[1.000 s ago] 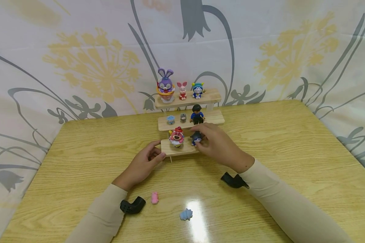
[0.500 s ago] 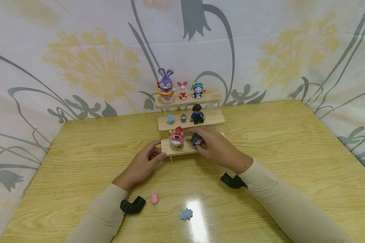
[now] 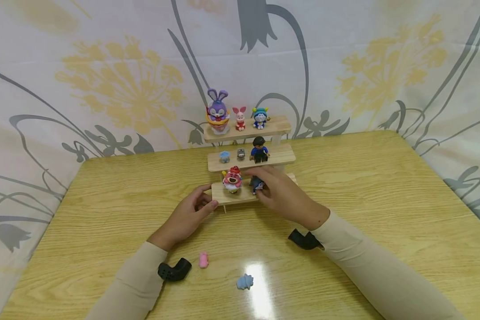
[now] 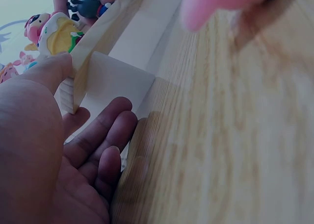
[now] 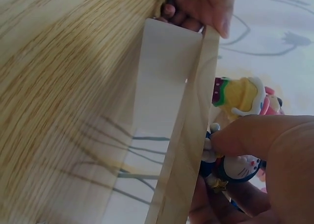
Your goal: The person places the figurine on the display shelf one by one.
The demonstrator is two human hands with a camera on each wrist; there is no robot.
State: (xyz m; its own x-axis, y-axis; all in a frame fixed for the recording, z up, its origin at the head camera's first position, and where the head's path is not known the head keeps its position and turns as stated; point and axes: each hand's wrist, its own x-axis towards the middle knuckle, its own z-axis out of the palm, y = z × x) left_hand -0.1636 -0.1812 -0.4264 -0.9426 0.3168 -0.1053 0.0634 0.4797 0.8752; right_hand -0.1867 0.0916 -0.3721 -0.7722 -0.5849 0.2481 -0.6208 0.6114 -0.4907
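Near the front of a three-tier wooden display stand (image 3: 242, 194), my left hand (image 3: 189, 218) grips the left end of the lowest shelf, the thumb on its top edge and a finger beneath. My right hand (image 3: 285, 195) pinches a small dark-blue cat figurine (image 3: 258, 185) at the lowest shelf, partly hidden behind the fingers. The right wrist view shows the figurine's white whiskered face (image 5: 241, 166) between thumb and fingers, its feet right at the board. To its left stands a pink bear figurine (image 3: 233, 180) with a red hat.
Above stand a purple rabbit (image 3: 218, 113), a pink piglet (image 3: 239, 120), a blue horned-hat figure (image 3: 260, 119), a black-haired toy man (image 3: 259, 150) and two tiny figures. On the table (image 3: 352, 178) lie pink (image 3: 203, 260) and light-blue (image 3: 245, 282) pieces. Black curved parts (image 3: 174, 270) sit at both wrists.
My right hand has shifted slightly left and down with the cat figurine, whose head is now more covered by the fingers. My left hand has stayed at the shelf end.
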